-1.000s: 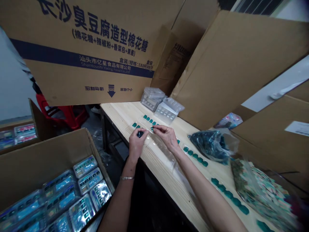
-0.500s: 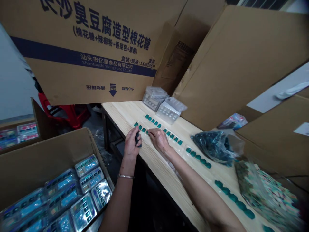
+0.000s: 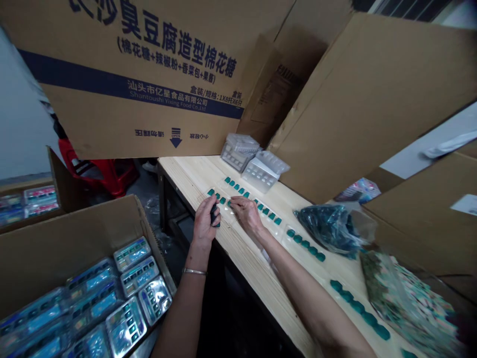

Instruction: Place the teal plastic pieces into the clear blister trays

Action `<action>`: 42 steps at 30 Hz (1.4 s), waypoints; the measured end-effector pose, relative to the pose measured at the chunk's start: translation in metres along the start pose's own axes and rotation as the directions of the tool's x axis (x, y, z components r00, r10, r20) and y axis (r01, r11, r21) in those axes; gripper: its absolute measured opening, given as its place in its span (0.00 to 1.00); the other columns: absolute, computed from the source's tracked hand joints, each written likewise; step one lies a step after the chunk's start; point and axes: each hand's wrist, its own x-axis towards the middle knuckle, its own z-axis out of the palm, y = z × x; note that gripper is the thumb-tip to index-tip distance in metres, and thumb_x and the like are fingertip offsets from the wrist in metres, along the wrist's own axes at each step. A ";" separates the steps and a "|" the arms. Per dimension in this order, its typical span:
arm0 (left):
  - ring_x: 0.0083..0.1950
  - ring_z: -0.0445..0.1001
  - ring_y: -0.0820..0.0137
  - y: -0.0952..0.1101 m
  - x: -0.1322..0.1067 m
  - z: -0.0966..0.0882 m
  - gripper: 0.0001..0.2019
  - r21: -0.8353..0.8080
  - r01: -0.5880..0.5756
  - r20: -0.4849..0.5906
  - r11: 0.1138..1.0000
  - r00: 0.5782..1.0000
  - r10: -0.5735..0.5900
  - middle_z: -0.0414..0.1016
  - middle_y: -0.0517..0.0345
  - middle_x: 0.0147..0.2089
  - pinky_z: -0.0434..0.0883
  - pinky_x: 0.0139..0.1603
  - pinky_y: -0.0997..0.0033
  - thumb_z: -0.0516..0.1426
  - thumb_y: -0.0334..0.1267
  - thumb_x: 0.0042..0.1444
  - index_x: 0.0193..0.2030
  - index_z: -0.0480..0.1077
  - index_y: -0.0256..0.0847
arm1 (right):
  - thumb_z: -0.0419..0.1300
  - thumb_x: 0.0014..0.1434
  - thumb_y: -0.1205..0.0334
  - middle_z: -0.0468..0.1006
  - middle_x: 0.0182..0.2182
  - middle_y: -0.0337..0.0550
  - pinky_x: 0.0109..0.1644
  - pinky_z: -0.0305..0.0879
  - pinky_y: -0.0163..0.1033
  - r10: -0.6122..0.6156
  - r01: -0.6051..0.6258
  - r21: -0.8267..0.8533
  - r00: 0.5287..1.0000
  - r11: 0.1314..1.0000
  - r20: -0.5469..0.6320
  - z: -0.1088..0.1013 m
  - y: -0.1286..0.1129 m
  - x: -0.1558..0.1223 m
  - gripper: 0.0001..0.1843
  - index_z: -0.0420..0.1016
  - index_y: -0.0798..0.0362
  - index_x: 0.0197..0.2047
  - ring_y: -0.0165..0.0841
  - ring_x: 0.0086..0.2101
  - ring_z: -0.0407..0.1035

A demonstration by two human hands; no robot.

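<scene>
Small dark-teal moulded piece (image 3: 214, 217) pinched tight in the left hand (image 3: 204, 223) over a pale pine workbench (image 3: 186, 171), the open right hand (image 3: 246, 214) steadying a clear plastic strip of teal pieces (image 3: 238, 191)

Free path above the pine workbench (image 3: 194, 171), from left hand (image 3: 204, 223) and right hand (image 3: 248, 214) out to stacked plastic trays (image 3: 240, 151); teal candy rows (image 3: 233, 185) low on the surface. Upright cardboard carton (image 3: 130, 89) walling off the back, bag of teal pieces (image 3: 328, 228) blocking the right. Open box of packs (image 3: 67, 243) just left, beyond the bench edge and a dark gap.
</scene>
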 end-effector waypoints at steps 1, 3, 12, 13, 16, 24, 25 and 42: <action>0.19 0.58 0.86 0.000 0.000 0.000 0.14 0.000 -0.004 0.001 1.000 1.000 0.004 0.67 0.62 0.30 0.46 0.11 0.86 0.65 0.39 0.41 0.33 0.68 0.35 | 0.57 0.55 0.62 0.78 0.39 0.48 0.46 0.67 0.43 0.026 -0.025 0.030 0.999 0.999 -0.032 0.001 0.001 0.001 0.09 0.79 0.51 0.34 0.37 0.40 0.72; 0.18 0.58 0.86 -0.001 0.000 0.001 0.15 0.000 -0.008 -0.001 1.000 1.000 0.008 0.68 0.62 0.30 0.47 0.11 0.86 0.65 0.39 0.41 0.33 0.68 0.35 | 0.56 0.55 0.62 0.77 0.38 0.48 0.45 0.67 0.42 0.017 -0.015 0.043 0.999 0.999 -0.042 0.001 0.001 0.002 0.09 0.79 0.52 0.33 0.37 0.39 0.72; 0.18 0.58 0.86 -0.003 0.001 0.001 0.14 0.031 -0.001 0.040 1.000 0.999 0.000 0.68 0.61 0.31 0.47 0.11 0.86 0.65 0.39 0.42 0.34 0.68 0.35 | 0.50 0.60 0.65 0.76 0.39 0.51 0.46 0.63 0.41 -0.217 0.252 -0.184 0.957 0.950 0.191 -0.007 -0.011 -0.001 0.14 0.77 0.53 0.41 0.37 0.41 0.68; 0.18 0.58 0.86 -0.003 0.001 0.000 0.14 0.031 0.000 0.040 1.000 0.999 -0.001 0.68 0.61 0.31 0.47 0.11 0.86 0.64 0.39 0.42 0.34 0.68 0.35 | 0.51 0.60 0.65 0.76 0.39 0.52 0.46 0.63 0.41 -0.215 0.251 -0.189 0.957 0.949 0.194 -0.008 -0.010 -0.001 0.13 0.77 0.54 0.41 0.37 0.41 0.68; 0.18 0.58 0.86 -0.003 0.001 0.000 0.14 0.026 0.005 0.031 1.000 0.999 -0.006 0.68 0.61 0.31 0.47 0.11 0.87 0.65 0.38 0.41 0.34 0.69 0.35 | 0.52 0.59 0.64 0.78 0.37 0.50 0.46 0.63 0.40 -0.161 0.190 -0.163 0.971 0.968 0.178 -0.008 -0.007 0.001 0.12 0.77 0.53 0.41 0.37 0.40 0.70; 0.18 0.58 0.86 -0.002 0.002 -0.001 0.13 0.026 0.006 0.039 1.000 0.999 -0.007 0.68 0.61 0.31 0.47 0.11 0.86 0.64 0.39 0.42 0.33 0.68 0.35 | 0.58 0.52 0.67 0.76 0.34 0.46 0.40 0.64 0.37 -0.059 0.058 0.014 0.995 0.998 0.081 -0.001 -0.004 0.004 0.07 0.77 0.53 0.33 0.34 0.35 0.70; 0.18 0.58 0.86 -0.003 0.002 -0.001 0.13 0.028 0.005 0.039 1.000 0.999 -0.006 0.67 0.61 0.31 0.47 0.11 0.87 0.64 0.39 0.42 0.33 0.68 0.35 | 0.58 0.51 0.69 0.75 0.33 0.45 0.40 0.64 0.37 -0.037 0.034 0.043 0.997 0.999 0.071 0.001 -0.003 0.004 0.07 0.77 0.53 0.33 0.33 0.35 0.69; 0.33 0.70 0.74 -0.015 -0.003 0.003 0.16 0.695 -0.344 0.150 0.632 0.928 0.340 0.73 0.58 0.36 0.67 0.34 0.76 0.59 0.42 0.49 0.45 0.71 0.41 | 0.70 0.37 0.64 0.80 0.33 0.39 0.47 0.66 0.38 0.440 -0.418 0.798 0.872 0.435 0.217 -0.030 -0.028 0.001 0.15 0.78 0.52 0.32 0.29 0.33 0.72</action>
